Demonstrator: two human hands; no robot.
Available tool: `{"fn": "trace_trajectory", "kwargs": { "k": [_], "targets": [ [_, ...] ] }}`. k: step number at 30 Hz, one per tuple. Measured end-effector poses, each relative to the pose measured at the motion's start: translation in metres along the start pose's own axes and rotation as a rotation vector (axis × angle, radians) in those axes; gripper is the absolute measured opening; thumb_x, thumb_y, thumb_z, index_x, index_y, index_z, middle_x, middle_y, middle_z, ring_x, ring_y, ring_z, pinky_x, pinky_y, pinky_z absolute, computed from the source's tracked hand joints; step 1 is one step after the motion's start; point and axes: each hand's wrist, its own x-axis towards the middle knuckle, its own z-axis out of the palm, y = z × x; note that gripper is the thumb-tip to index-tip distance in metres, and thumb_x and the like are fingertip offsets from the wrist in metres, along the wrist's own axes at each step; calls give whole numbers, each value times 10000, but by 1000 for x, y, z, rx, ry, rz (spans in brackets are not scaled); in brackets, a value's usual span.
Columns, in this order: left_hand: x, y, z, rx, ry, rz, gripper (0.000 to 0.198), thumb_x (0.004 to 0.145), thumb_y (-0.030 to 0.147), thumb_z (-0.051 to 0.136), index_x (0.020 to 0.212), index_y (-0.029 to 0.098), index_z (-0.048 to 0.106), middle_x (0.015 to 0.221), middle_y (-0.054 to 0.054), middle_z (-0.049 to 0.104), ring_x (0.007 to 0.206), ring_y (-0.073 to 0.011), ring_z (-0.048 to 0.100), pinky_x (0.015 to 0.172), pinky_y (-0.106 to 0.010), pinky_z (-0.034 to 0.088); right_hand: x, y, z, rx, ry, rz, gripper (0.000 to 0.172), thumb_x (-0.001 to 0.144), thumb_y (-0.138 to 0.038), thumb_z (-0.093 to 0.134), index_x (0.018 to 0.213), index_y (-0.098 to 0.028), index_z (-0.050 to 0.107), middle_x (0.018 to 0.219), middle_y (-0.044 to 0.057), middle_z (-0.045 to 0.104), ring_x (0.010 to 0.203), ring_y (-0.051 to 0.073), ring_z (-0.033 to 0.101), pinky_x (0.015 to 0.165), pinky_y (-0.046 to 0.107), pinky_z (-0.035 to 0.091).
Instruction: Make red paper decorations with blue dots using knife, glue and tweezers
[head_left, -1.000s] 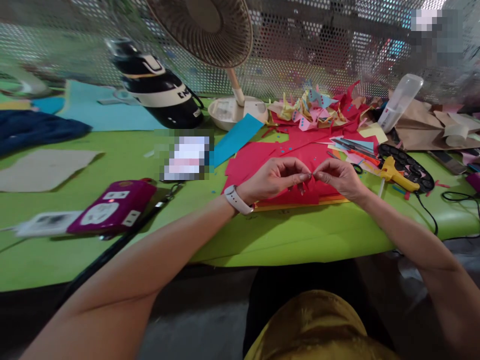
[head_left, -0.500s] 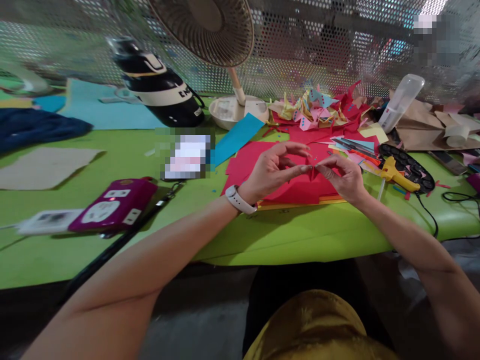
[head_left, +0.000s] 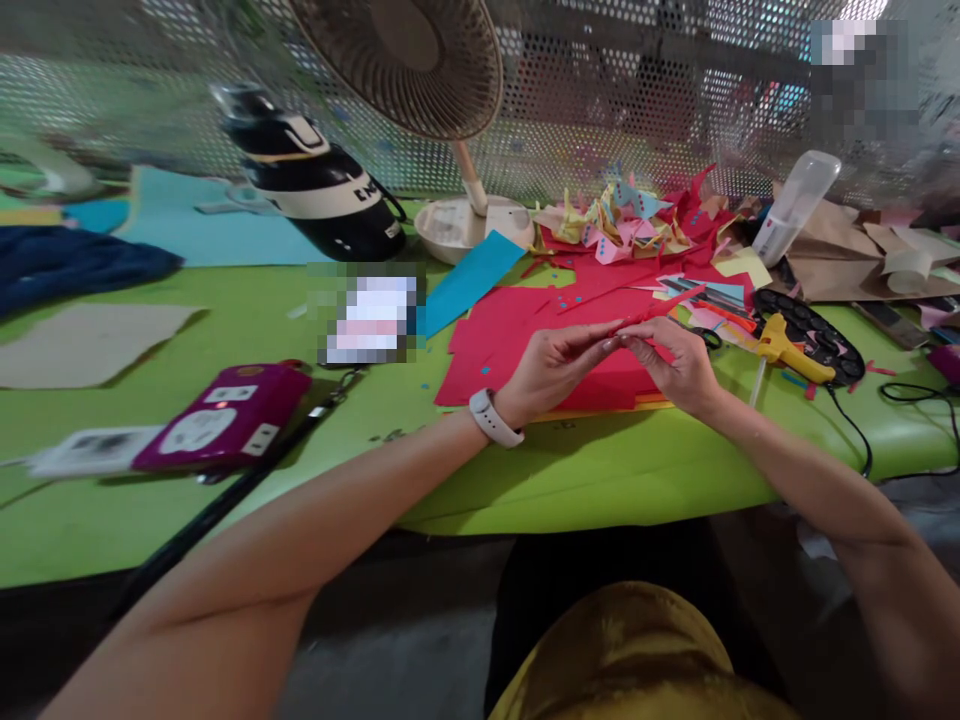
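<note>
Between my two hands is a narrow folded piece of red paper (head_left: 670, 303), its pointed end sticking out to the upper right above the fingers. My left hand (head_left: 551, 368), with a pale band on the wrist, is closed on its lower part. The fingertips of my right hand (head_left: 670, 362) pinch it at the same place, touching the left fingertips. Most of the held part is hidden by the fingers. Below the hands lies a stack of red paper sheets (head_left: 495, 335), with small blue bits on top.
Behind the stack is a pile of folded paper shapes (head_left: 626, 220). A yellow glue gun (head_left: 787, 348) and black palette (head_left: 817, 335) are to the right. To the left are a phone (head_left: 375, 315), a purple power strip (head_left: 232, 415), a bottle (head_left: 322, 185) and a fan (head_left: 409, 60).
My hands have come closer together and the fingertips now meet. The red paper has turned, so its long narrow end now points to the upper right.
</note>
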Motion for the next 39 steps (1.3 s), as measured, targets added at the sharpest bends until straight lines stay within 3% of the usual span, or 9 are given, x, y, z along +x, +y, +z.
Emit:
{"fn": "trace_trajectory", "kwargs": {
  "k": [4, 8, 19, 27, 29, 34, 39],
  "targets": [
    [0, 0, -1, 10, 41, -20, 384, 831, 539, 749, 1062, 236, 796, 1044, -65, 797, 974, -233, 758, 926, -380, 617, -3, -2, 1, 11, -15, 80, 191, 990, -336, 540, 1034, -227, 690, 982, 53, 759, 907, 177, 717, 848, 338, 569],
    [2, 3, 1, -39, 64, -39, 362, 822, 539, 759, 1022, 241, 806, 1015, -69, 801, 966, -232, 758, 928, -387, 613, -6, -4, 4, 66, 51, 180, 253, 962, -343, 581, 1188, -231, 599, 1012, 52, 741, 905, 176, 725, 831, 342, 580],
    [10, 1, -7, -115, 188, -164, 461, 700, 601, 823, 904, 188, 819, 824, -63, 797, 750, -194, 747, 780, -344, 634, 7, 2, -15, -126, 364, 26, 161, 970, -340, 563, 1094, -255, 620, 1063, 58, 700, 1010, 209, 660, 906, 417, 549],
    [12, 2, -14, -98, 204, -189, 432, 652, 595, 853, 810, 195, 817, 794, -50, 787, 761, -213, 730, 767, -353, 621, 22, 22, -44, -147, 470, 143, 297, 960, -515, 539, 1046, -250, 641, 1064, 67, 677, 1070, 226, 638, 994, 445, 497],
    [14, 1, -19, -88, 185, -199, 413, 666, 583, 849, 804, 195, 813, 782, -49, 784, 749, -208, 725, 751, -340, 611, 24, 25, -52, -58, 355, 225, 342, 948, -548, 543, 981, -229, 662, 965, 50, 682, 967, 201, 652, 909, 390, 523],
    [18, 2, -31, -37, 90, -231, 352, 713, 534, 830, 805, 194, 808, 823, -62, 788, 762, -210, 726, 752, -331, 593, 26, 25, -61, 132, -268, 499, 409, 793, -587, 718, 772, -178, 709, 703, 10, 641, 682, 139, 580, 633, 282, 473],
    [22, 2, -38, -68, 61, -286, 303, 688, 470, 858, 768, 186, 789, 818, -68, 784, 807, -227, 736, 824, -364, 590, 25, 21, -60, 252, -463, 645, 305, 725, -467, 790, 787, -173, 744, 632, -18, 620, 567, 97, 505, 546, 263, 396]
  ]
}}
